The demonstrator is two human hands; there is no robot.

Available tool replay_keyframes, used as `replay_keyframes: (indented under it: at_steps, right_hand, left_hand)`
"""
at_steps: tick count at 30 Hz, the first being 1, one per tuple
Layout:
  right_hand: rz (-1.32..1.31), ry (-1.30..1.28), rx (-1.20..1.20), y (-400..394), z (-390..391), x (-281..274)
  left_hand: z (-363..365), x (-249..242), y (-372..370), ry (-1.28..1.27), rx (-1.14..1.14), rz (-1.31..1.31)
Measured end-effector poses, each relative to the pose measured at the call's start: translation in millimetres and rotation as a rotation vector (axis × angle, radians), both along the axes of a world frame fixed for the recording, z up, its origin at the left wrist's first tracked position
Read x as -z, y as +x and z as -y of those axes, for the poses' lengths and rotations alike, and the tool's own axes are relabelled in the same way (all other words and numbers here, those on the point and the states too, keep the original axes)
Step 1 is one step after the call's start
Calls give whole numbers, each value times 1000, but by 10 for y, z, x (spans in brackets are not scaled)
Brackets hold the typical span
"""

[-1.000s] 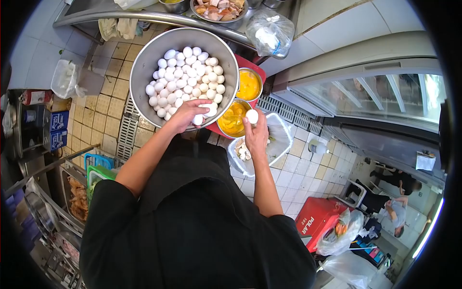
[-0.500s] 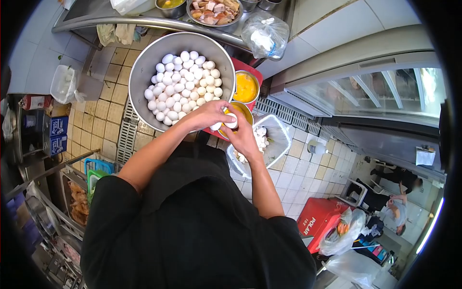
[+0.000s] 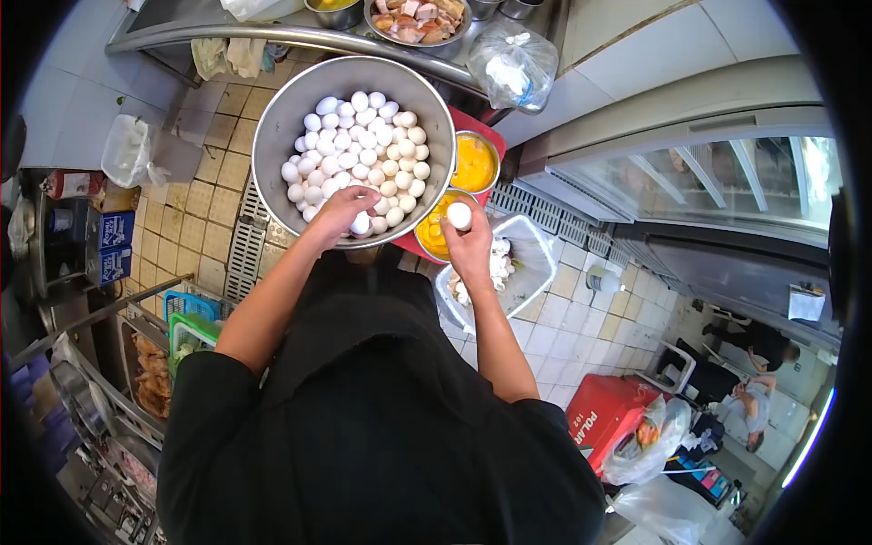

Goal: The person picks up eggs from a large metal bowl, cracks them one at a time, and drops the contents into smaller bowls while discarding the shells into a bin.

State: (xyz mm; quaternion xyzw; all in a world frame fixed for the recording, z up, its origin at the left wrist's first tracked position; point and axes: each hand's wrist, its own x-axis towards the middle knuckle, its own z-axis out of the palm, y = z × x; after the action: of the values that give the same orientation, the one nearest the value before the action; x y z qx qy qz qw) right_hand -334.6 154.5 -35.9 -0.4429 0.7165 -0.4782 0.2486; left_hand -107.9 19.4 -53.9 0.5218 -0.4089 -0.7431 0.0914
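My right hand (image 3: 470,252) grips a white egg (image 3: 459,215) above the edge of a round metal bowl of yolks (image 3: 433,227). My left hand (image 3: 345,213) is at the near side of a deep metal pot (image 3: 272,154), its fingers curled and reaching over the eggs. Another white egg (image 3: 361,223) sits against its palm, partly covered by the fingers. Many white and cream eggs (image 3: 350,150) lie heaped inside the pot. Just past my right wrist, a translucent bin (image 3: 536,277) contains broken eggshells (image 3: 500,263).
A second bowl of beaten yellow egg (image 3: 474,163) stands on a red surface (image 3: 495,141) beside the pot. Behind, a steel counter (image 3: 291,34) carries a bowl of meat chunks (image 3: 418,18) and a plastic bag (image 3: 513,68). A glass-door fridge (image 3: 708,173) and a red cooler (image 3: 599,418) are rightward.
My hands were together over the near yolk bowl; now they are apart. My left hand has moved left over the pot, while my right hand stays by the bowl with an egg.
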Motion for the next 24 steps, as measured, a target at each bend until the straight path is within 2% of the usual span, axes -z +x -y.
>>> replay_keyframes:
  at_steps: [3, 14, 20, 24]
  right_hand:
    - [-192, 23, 82, -161, -88, 371]
    - [-88, 199, 90, -291, -217, 723]
    - [-177, 189, 36, -265, -161, 569]
    - [-214, 177, 19, -235, -134, 273]
  left_hand:
    - [-54, -9, -52, -2, -1, -5]
    - [-94, -15, -157, -5, 101, -7]
    - [-122, -71, -155, 40, -2, -33]
    - [-120, -4, -132, 133, -109, -120]
